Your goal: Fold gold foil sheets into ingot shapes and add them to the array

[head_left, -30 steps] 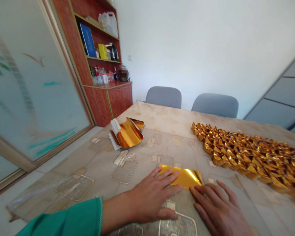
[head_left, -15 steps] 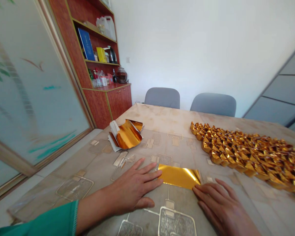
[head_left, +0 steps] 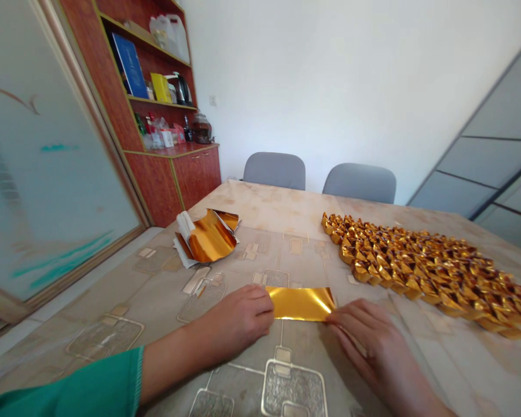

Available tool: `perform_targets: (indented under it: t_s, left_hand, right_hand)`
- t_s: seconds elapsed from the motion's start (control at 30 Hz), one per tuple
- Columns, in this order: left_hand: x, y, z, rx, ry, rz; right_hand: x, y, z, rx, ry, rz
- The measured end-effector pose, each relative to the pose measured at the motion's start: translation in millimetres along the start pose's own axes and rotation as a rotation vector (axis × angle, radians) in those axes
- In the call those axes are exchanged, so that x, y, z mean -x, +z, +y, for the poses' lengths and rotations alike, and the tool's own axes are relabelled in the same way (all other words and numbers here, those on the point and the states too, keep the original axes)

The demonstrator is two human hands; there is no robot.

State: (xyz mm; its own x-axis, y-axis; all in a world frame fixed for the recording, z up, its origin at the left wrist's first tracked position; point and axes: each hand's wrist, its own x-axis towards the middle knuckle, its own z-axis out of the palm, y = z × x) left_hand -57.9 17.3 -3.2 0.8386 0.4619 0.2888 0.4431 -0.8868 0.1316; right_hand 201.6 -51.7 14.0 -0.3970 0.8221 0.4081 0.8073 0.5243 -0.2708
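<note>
A flat strip of shiny gold foil paper (head_left: 301, 303) lies on the patterned tablecloth between my hands. My left hand (head_left: 247, 315) has its fingers curled together over the strip's left end. At the lower right corner, the fingertips of my right hand (head_left: 364, 333) pinch the edge of the paper. Beyond my left hand sits a loose stack of gold foil sheets (head_left: 212, 237) with white backs, curling up. Several folded gold foil pieces (head_left: 417, 263) stand packed in rows on the right.
Two grey chairs (head_left: 274, 170) stand at the far side of the table (head_left: 264, 197). A red-brown cabinet (head_left: 151, 179) with bottles and a kettle is at the back left, beside a frosted glass door (head_left: 61, 174).
My left hand's fingers have gone from spread flat to curled at the strip's left end. My right hand stays at the right corner. The view has turned slightly rightward.
</note>
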Motion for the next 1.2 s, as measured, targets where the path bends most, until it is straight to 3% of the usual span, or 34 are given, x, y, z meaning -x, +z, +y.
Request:
perform_targets:
  t_s: [0.13,0.37,0.53,0.8,1.2]
  left_hand:
    - [-12,-1.7,0,-0.023,-0.028,-0.105]
    - [-15,10.1,0,-0.100,-0.127,-0.075]
    - [-12,7.6,-2,0.099,-0.184,-0.010]
    - [-6,5.2,-8,0.281,-0.198,0.003]
    - [-14,10.7,-19,0.275,-0.306,0.020]
  right_hand:
    - [-25,24,-17,-0.118,0.022,-0.134]
    - [-41,56,-13,0.124,-0.029,-0.141]
    - [-34,60,-10,0.208,-0.097,-0.078]
    - [-23,49,-15,-0.005,0.023,-0.142]
    - [-35,57,-14,-0.121,0.167,-0.078]
